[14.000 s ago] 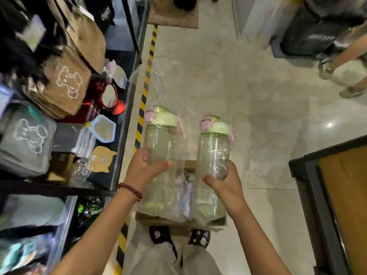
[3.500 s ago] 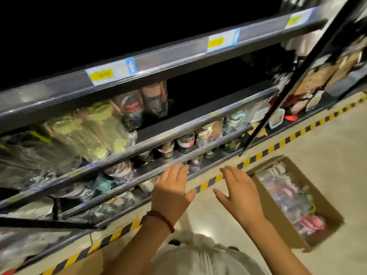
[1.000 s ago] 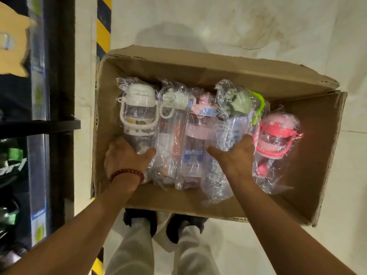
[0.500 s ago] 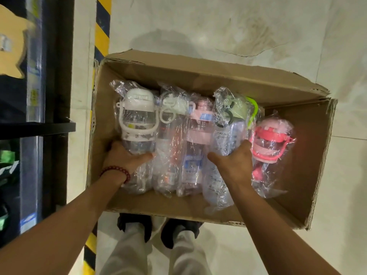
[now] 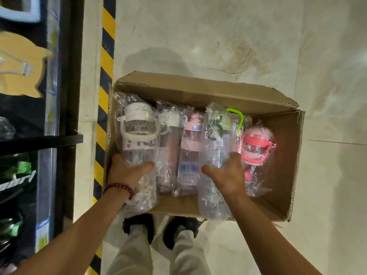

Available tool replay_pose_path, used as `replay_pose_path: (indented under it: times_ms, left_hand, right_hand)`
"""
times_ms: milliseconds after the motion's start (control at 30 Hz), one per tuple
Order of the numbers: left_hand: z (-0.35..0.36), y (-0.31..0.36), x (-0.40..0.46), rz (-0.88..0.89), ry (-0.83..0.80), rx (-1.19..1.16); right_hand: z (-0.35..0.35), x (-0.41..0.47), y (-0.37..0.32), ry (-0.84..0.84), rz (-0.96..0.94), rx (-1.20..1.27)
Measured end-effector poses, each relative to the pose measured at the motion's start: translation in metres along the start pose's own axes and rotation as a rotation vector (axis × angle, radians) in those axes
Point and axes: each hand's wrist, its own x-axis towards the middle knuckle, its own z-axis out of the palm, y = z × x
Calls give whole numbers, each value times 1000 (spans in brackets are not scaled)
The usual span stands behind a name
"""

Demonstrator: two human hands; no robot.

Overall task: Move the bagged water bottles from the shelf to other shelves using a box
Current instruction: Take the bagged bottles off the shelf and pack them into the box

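Striped floor tape (image 5: 106,80) beside box (image 5: 198,90)

An open cardboard box (image 5: 198,90) sits on the floor with five bagged water bottles lying side by side in it, caps toward the far wall. From left: a clear bottle with white cap and carry strap (image 5: 138,133); a clear bottle with white cap (image 5: 168,143); a pink-capped bottle (image 5: 190,147); a clear bottle with green cap and loop (image 5: 216,139), raised above its neighbours; a red-capped bottle (image 5: 256,149). The box's right end holds no bottle
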Motion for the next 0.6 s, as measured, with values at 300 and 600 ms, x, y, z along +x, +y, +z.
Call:
replay_pose_path:
  times_ms: [300, 600]
  left_hand:
    - [-63, 70, -96, 202, -75, -193]
    - [-192, 185, -249, 496, -180, -340]
  right_hand:
    - [-38, -99, -71, -25, -62, 278]
    - [-134, -250, -173, 54, -226, 460]
